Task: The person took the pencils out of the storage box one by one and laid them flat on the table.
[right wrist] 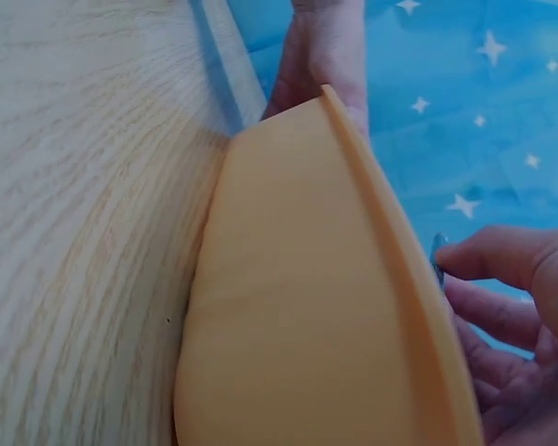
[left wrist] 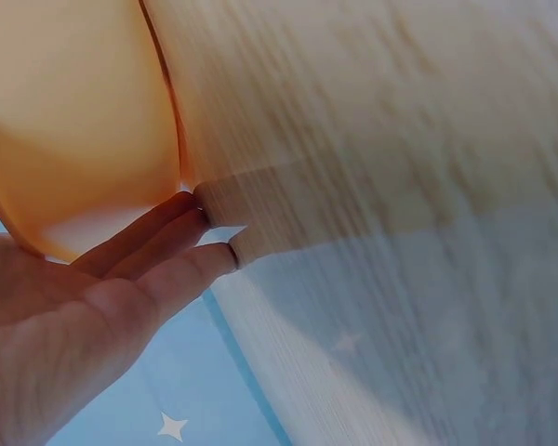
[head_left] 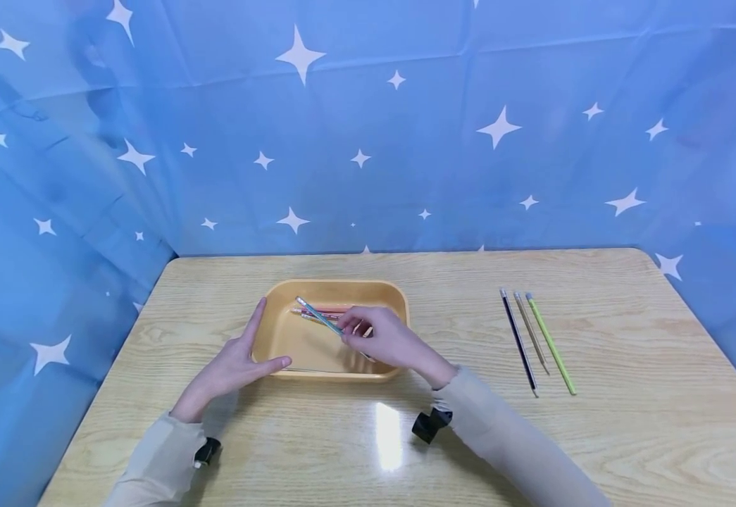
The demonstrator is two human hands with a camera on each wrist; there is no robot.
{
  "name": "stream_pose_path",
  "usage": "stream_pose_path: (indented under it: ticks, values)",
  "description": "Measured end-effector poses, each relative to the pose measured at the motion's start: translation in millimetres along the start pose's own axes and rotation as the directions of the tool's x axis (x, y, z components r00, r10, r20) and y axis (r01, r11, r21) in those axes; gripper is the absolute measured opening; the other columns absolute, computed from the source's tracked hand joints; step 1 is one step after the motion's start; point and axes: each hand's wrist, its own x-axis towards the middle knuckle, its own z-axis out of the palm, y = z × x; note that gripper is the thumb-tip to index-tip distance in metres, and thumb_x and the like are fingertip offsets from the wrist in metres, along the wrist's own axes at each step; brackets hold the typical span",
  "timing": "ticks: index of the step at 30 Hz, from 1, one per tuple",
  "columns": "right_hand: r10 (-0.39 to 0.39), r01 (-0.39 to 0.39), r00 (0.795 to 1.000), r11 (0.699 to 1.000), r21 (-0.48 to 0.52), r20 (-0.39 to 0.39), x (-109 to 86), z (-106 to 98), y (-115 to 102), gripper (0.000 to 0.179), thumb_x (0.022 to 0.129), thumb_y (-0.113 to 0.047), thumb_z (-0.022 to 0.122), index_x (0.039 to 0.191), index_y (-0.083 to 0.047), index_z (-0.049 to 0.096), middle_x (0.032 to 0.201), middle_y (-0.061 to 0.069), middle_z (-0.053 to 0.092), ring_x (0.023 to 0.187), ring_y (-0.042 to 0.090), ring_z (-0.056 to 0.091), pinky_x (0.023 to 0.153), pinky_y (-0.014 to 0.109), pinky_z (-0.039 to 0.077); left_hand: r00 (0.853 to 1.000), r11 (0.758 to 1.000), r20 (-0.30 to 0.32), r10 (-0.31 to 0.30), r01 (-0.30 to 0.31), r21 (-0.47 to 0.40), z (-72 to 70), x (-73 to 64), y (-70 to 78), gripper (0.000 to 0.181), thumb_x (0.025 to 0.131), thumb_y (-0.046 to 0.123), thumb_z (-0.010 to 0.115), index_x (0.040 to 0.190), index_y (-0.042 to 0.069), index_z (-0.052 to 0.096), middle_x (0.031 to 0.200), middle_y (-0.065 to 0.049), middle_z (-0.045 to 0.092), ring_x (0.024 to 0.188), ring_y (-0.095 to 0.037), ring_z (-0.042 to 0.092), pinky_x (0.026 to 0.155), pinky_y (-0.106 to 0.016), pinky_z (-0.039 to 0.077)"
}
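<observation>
A light-orange tray [head_left: 309, 284] stands on the table, with several pencils [head_left: 332, 310], some reddish, lying in it. My right hand [head_left: 385, 339] is over the tray's right half and pinches a blue pencil [head_left: 317, 315], whose eraser end slants up to the left. In the right wrist view, the tray's wall [right wrist: 288, 269] hides most of that pencil. My left hand [head_left: 231, 367] rests against the tray's left end, thumb spread toward the front rim. The left wrist view shows that hand's straight fingers [left wrist: 149, 232] beside the tray wall [left wrist: 74, 102], touching the table.
Right of the tray, a black pencil [head_left: 520, 343], a gold pencil [head_left: 532, 332] and a green pencil [head_left: 551, 343] lie side by side on the wooden table [head_left: 634, 317]. A blue curtain [head_left: 418, 141] with white stars hangs behind and at the sides.
</observation>
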Motion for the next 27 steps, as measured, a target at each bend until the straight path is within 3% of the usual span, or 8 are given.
stream_pose_path:
  ticks: [10, 27]
  values:
    - [0.06, -0.058, 0.996, 0.998, 0.04, -0.062, -25.3, -24, 3, 0.019, 0.092, -0.007, 0.064, 0.109, -0.002, 0.067, 0.089, 0.001, 0.064, 0.077, 0.016, 0.06, 0.065, 0.03, 0.051, 1.0, 1.0, 0.008, -0.006, 0.006, 0.001, 0.1, -0.3, 3.8, 0.111, 0.085, 0.044, 0.072, 0.155, 0.016, -0.008, 0.146, -0.038, 0.026, 0.125, -0.053, 0.04, 0.098, -0.06, 0.036]
    - [0.161, -0.176, 0.971, 0.982, -0.072, -0.18, -80.4, -68, 25, 0.038, 0.092, 0.001, 0.056, 0.129, 0.0, 0.058, 0.097, 0.014, 0.063, 0.077, 0.016, 0.061, 0.055, 0.029, 0.05, 1.0, 1.0, -0.007, 0.002, -0.002, 0.007, 2.7, 0.2, -1.0, 0.11, 0.085, 0.046, 0.071, 0.156, 0.017, -0.008, 0.147, -0.037, 0.025, 0.126, -0.053, 0.038, 0.098, -0.061, 0.035]
